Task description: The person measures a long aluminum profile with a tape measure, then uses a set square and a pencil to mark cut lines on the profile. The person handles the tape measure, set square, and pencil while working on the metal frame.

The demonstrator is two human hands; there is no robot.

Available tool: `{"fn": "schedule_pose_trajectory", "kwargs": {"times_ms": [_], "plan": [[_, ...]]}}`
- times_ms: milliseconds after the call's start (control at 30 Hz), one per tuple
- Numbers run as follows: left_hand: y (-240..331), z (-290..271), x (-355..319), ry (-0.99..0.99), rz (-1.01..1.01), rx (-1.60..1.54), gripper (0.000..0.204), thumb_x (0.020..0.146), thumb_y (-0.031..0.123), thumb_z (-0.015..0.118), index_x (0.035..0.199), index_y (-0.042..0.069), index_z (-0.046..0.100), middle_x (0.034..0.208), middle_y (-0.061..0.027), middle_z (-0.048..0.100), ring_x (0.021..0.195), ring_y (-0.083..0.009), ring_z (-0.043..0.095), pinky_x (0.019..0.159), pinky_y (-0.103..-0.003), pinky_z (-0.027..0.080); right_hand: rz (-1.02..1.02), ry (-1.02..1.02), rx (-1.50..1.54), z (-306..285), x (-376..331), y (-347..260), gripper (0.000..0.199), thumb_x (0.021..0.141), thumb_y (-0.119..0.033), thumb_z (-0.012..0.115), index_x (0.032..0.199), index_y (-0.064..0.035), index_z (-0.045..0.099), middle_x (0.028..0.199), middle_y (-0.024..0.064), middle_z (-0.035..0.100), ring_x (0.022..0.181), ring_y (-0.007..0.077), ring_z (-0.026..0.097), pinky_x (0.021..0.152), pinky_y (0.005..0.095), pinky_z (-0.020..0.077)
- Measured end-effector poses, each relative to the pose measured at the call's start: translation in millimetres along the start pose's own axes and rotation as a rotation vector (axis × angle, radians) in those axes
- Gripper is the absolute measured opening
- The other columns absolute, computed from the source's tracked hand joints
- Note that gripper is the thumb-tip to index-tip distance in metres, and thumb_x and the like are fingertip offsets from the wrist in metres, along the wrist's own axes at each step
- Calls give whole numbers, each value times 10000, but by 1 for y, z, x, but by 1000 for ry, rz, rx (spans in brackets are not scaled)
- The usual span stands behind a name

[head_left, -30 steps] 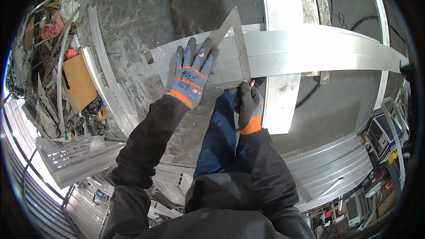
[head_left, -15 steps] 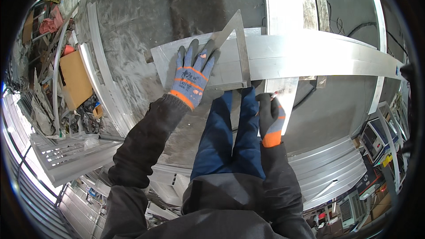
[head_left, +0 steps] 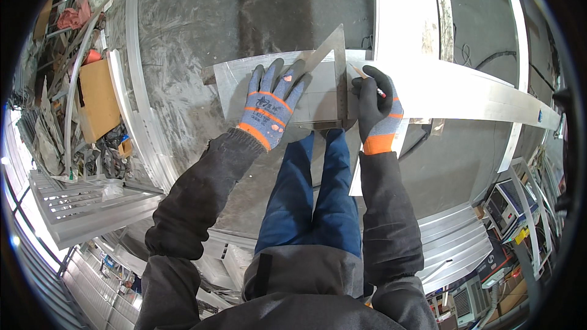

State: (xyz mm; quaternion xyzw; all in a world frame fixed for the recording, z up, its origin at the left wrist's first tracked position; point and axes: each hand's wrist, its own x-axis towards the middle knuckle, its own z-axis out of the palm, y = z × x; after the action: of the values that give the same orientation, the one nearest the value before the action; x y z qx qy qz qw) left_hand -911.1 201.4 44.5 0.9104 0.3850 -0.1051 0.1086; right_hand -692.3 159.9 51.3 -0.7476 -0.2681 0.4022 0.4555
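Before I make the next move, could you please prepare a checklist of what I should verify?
1. Blue-grey and orange gloved left hand spread over part of grey metal triangular square: ok.
2. Square lying across wide silver aluminium profile: ok.
3. Right hand, gloved alike, gripping slim pale-tipped pencil: ok.
4. Pencil tip touching profile: cannot tell.
5. Square flush against profile's near edge: cannot tell.

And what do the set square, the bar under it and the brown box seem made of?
Set square: likely steel, dull grey, thin flat arms.
Bar: metal, probably aluminium, smooth, with strong silvery glare.
Box: apparently cardboard, matte, plain brown.
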Motion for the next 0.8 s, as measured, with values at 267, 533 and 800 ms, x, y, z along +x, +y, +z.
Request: {"fn": "schedule_pose_trajectory", "kwargs": {"times_ms": [267,533,800], "plan": [[0,3,-1,16,-7,-36,727,815,56,645,1520,125,480,1560,-181,394,1499,-413,300,1219,-629,241,-170,-19,-213,3,-7,9,250,1043,-145,596,1244,-33,694,1067,118,746,1000,191,710,902,342,557],[1,3,-1,8,-7,8,726,820,75,649,1523,123,476,1566,-176,387,1501,-413,297,1221,-629,231,-284,-44,-345,0,-8,4,266,1010,-101,632,1265,-51,688,1064,124,753,1000,194,701,880,337,541],[1,-1,1,6,1,-21,725,826,89,645,1528,114,467,1574,-167,386,1500,-403,302,1221,-622,236,-366,-128,-454,-44,-66,25,275,930,29,650,1197,-25,690,1026,175,740,925,267,726,822,335,559]]}}
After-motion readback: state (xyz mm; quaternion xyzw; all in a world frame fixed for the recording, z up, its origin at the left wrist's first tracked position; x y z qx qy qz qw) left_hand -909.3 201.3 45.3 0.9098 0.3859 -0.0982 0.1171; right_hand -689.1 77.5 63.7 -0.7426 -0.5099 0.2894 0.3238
